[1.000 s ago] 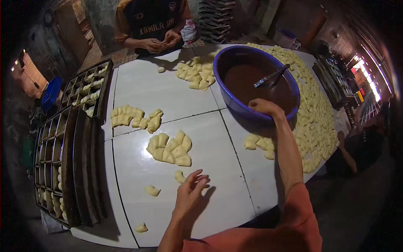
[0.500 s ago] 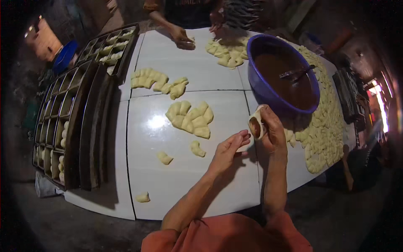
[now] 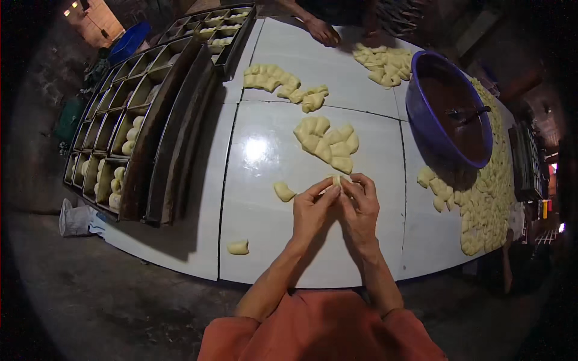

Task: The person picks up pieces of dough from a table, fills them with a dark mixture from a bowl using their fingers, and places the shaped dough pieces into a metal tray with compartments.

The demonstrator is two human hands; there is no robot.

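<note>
In front of me over the white tabletop, my left hand (image 3: pixel 310 209) and my right hand (image 3: pixel 363 210) meet with closed fingers. Their fingertips pinch a small pale piece of dough (image 3: pixel 336 180), mostly hidden by the fingers. Just beyond is a cluster of cut dough pieces (image 3: pixel 327 143). One loose dough piece (image 3: pixel 283 191) lies beside my left hand. Nearer the table's front edge rests another dough lump (image 3: pixel 238 247).
A purple basin (image 3: pixel 421 129) of brown filling (image 3: pixel 444 99), with a utensil in it, stands right. Many shaped dough pieces (image 3: pixel 481 216) spread beside it. Compartmented trays (image 3: pixel 111 129) with dough balls line the left. Across the table, a co-worker's hand (image 3: pixel 323 31) is near more dough pieces (image 3: pixel 384 62).
My right hand has brought the dough with brown filling leftward to my left hand, and both now pinch it. The filling no longer shows. The view has shifted.
</note>
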